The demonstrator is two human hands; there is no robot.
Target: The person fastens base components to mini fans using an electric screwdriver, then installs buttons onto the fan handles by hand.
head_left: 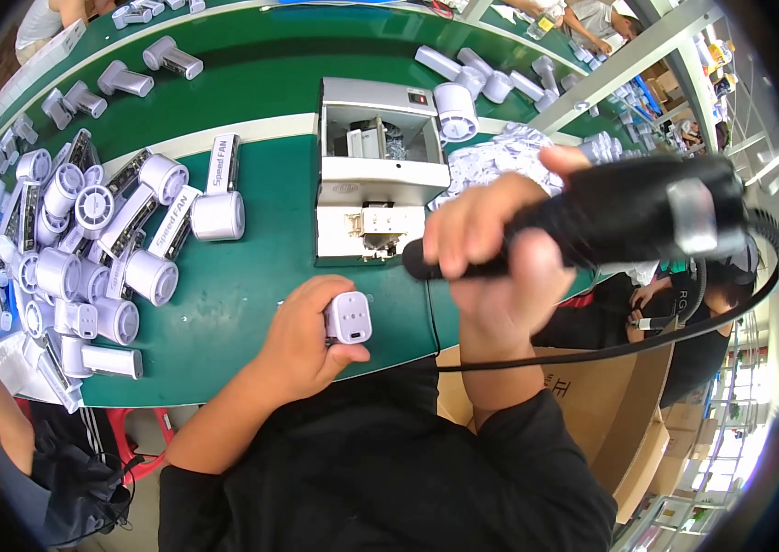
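Note:
My left hand [302, 336] is closed round a white handheld fan [349, 318], its small end face with a slot and little holes turned up. My right hand [509, 248] grips a black corded electric screwdriver [629, 207], raised over the table's right side and slightly blurred; no bit can be made out. Between and beyond the hands stands a grey screw feeder [380, 175] with screws in its open tray. The screwdriver's narrow end overlaps the feeder's front right corner in view; whether they touch I cannot tell.
Many white fans [95, 207] are heaped on the green table [224, 340] at left. Behind the feeder, more fans stand along a green belt [252, 69]. White small parts [500, 161] lie right of the feeder. A cardboard box [610, 396] is at lower right. Other people work nearby.

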